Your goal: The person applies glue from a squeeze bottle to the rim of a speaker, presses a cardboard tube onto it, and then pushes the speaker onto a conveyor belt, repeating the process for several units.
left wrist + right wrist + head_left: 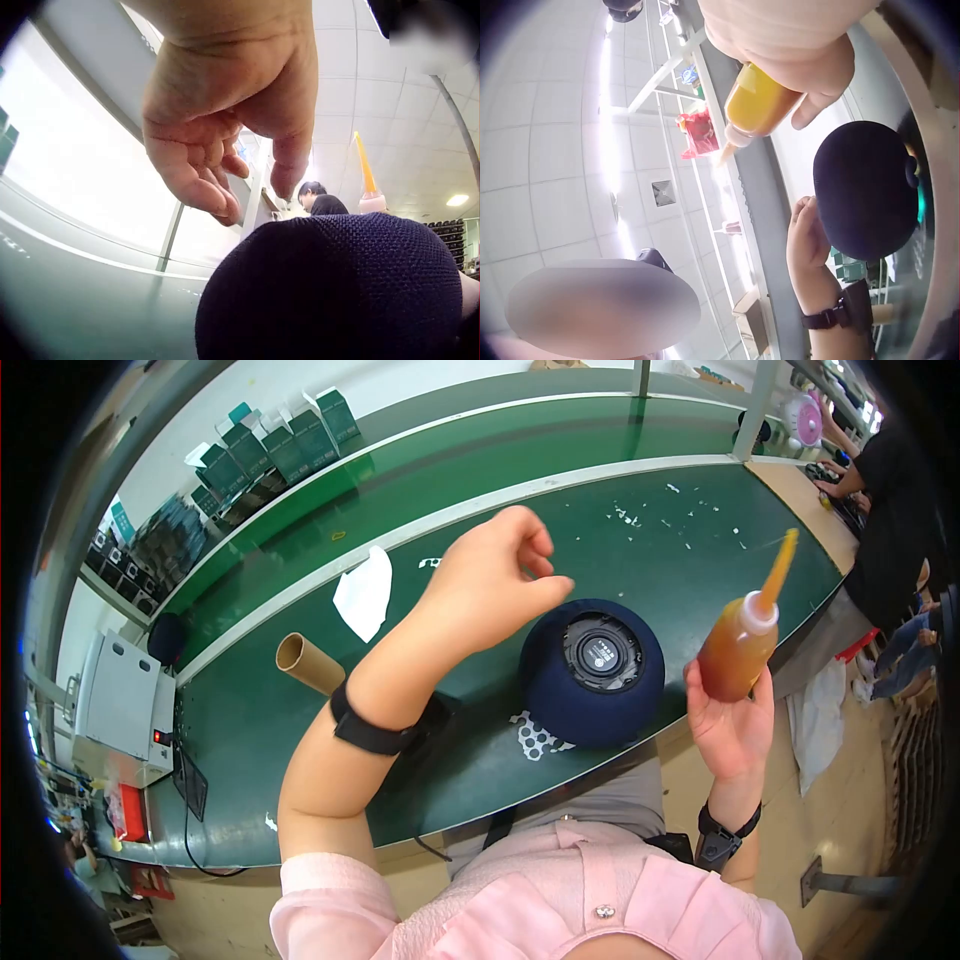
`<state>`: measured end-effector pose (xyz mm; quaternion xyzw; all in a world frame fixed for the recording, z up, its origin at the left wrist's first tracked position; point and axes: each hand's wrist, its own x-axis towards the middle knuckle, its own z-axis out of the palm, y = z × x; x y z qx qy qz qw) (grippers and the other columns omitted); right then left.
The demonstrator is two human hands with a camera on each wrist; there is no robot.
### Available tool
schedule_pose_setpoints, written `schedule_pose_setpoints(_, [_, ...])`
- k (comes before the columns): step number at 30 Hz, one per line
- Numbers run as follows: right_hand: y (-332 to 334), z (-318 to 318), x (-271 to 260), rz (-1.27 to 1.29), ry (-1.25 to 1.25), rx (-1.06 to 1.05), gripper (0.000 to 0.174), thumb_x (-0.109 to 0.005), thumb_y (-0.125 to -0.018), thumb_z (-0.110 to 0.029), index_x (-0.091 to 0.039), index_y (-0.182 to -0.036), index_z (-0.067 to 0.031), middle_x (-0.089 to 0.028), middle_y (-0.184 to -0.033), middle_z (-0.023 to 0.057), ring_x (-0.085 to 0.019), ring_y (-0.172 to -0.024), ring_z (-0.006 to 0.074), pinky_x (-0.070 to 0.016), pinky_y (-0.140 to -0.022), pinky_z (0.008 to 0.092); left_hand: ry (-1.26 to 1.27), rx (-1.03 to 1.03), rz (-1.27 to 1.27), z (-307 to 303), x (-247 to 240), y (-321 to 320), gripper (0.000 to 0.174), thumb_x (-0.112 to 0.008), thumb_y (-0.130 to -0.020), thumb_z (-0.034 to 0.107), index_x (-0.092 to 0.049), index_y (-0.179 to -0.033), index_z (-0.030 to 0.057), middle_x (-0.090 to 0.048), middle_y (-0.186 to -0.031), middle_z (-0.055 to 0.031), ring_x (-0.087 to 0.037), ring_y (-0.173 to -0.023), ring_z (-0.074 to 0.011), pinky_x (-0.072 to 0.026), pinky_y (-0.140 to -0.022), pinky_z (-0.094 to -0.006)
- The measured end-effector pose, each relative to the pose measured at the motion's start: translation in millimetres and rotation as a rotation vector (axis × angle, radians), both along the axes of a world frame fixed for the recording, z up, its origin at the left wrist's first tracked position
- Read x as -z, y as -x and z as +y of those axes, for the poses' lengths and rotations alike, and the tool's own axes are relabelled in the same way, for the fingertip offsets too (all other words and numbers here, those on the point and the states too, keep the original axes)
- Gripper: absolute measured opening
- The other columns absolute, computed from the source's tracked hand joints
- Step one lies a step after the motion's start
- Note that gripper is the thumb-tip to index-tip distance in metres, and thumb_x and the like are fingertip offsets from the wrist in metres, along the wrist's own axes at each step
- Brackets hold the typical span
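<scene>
A round speaker covered in dark blue knit fabric stands on the green bench, its ringed, printed black centre facing up. My left hand hovers beside and above its far left edge, fingers loosely bent with nothing between them; the left wrist view shows this hand over the fabric. To the right of the speaker, my right hand grips a squeeze bottle of amber liquid around its lower part. Its yellow nozzle points upward, and a thin strand trails from the tip.
A cardboard tube and a white paper piece lie left of my left forearm. Perforated white scrap sits at the speaker's near side. Green boxes line the back shelf, a grey machine stands far left, and another person works at right.
</scene>
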<state>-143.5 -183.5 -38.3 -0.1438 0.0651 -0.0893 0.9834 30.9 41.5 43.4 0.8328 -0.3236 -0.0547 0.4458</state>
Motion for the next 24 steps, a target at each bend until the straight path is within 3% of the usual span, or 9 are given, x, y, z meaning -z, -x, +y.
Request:
schedule_pose_setpoints(1, [-1,-3,0,-0.005,-0.002,0.005,0.049,-0.04,-0.094,-0.041,-0.049,-0.12,-0.0001,-0.057,-0.111,0.0181,-0.061,-0.097,0.0346,-0.0546,-0.082,0.0444,-0.002,0.005,-0.005,8,3,3,0.029,-0.072,-0.072,0.01,-0.05,-0.09,0.0033,-0.062,-0.083,-0.0064,-0.059,-0.074,-0.0119,-0.048,-0.066,-0.0251])
schedule_pose_setpoints(3, [-1,-10,0,-0.033,-0.05,-0.245,0.06,-0.033,-0.093,-0.052,-0.05,-0.118,-0.001,-0.058,-0.098,0.0172,-0.063,-0.084,0.0319,-0.0559,-0.073,0.0408,0.175,0.029,0.101,25,10,15,0.029,-0.07,-0.075,0.006,-0.049,-0.095,0.0043,-0.059,-0.093,-0.006,-0.058,-0.082,-0.0116,-0.0487,-0.073,-0.0257])
schedule_pose_setpoints(7, [1,-14,-1,-0.097,-0.078,-0.249,0.065,-0.031,-0.091,-0.056,-0.05,-0.117,0.0006,-0.056,-0.09,0.0151,-0.061,-0.072,0.0263,-0.0533,-0.063,0.0356,0.206,-0.02,0.248,53,28,48,0.046,-0.075,-0.07,0.01,-0.046,-0.105,0.0043,-0.052,-0.103,-0.0068,-0.058,-0.089,-0.0164,-0.0502,-0.077,-0.0291])
schedule_pose_setpoints(9, [4,-19,2,-0.115,-0.086,-0.21,0.065,-0.032,-0.092,-0.054,-0.048,-0.119,0.0026,-0.054,-0.088,0.0135,-0.056,-0.065,0.0221,-0.0471,-0.056,0.0321,0.158,-0.042,0.376,59,36,65,0.047,-0.072,-0.072,0.0,-0.043,-0.108,0.0063,-0.048,-0.108,-0.006,-0.056,-0.095,-0.0154,-0.0491,-0.083,-0.0297])
schedule_pose_setpoints(13, [12,-29,16,-0.172,-0.152,-0.195,0.064,-0.033,-0.092,-0.052,-0.045,-0.121,0.0042,-0.052,-0.088,0.0129,-0.054,-0.064,0.0205,-0.0445,-0.055,0.0324,0.218,-0.032,0.767,62,45,85,0.042,-0.071,-0.074,-0.001,-0.044,-0.105,0.0057,-0.05,-0.103,-0.0053,-0.057,-0.095,-0.016,-0.0495,-0.082,-0.0297])
schedule_pose_setpoints(15, [18,-33,24,-0.295,-0.176,-0.216,0.059,-0.037,-0.094,-0.045,-0.038,-0.125,0.0054,-0.049,-0.086,0.0097,-0.051,-0.065,0.0183,-0.0434,-0.061,0.0305,0.367,0.152,1.096,67,50,89,0.032,-0.068,-0.077,-0.001,-0.047,-0.1,0.0047,-0.053,-0.097,-0.0044,-0.058,-0.094,-0.0162,-0.0488,-0.081,-0.0294])
schedule_pose_setpoints(17, [27,-34,26,-0.358,-0.181,-0.224,0.058,-0.039,-0.094,-0.044,-0.038,-0.125,0.0051,-0.051,-0.087,0.0116,-0.053,-0.064,0.0192,-0.0437,-0.058,0.0315,0.192,0.429,1.146,76,35,96,0.017,-0.067,-0.08,0.003,-0.054,-0.089,0.0031,-0.057,-0.094,-0.0059,-0.058,-0.088,-0.0163,-0.0462,-0.079,-0.0281])
schedule_pose_setpoints(19, [37,-35,33,-0.415,-0.194,-0.227,0.057,-0.041,-0.093,-0.042,-0.037,-0.125,0.0048,-0.052,-0.087,0.0136,-0.054,-0.064,0.0201,-0.0441,-0.054,0.0324,-0.04,0.858,0.746,81,19,91,0.013,-0.069,-0.081,0.008,-0.058,-0.085,0.0015,-0.059,-0.087,-0.0074,-0.058,-0.079,-0.0174,-0.0457,-0.072,-0.0262])
schedule_pose_setpoints(24, [57,-53,49,-0.53,-0.164,-0.216,0.047,-0.045,-0.095,-0.032,-0.032,-0.124,0.0034,-0.055,-0.077,0.0145,-0.057,-0.052,0.0206,-0.0443,-0.043,0.0304,-0.361,0.603,0.488,104,15,85,0.018,-0.072,-0.078,0.016,-0.061,-0.08,0.0019,-0.059,-0.077,-0.0073,-0.058,-0.068,-0.0192,-0.046,-0.06,-0.0276])
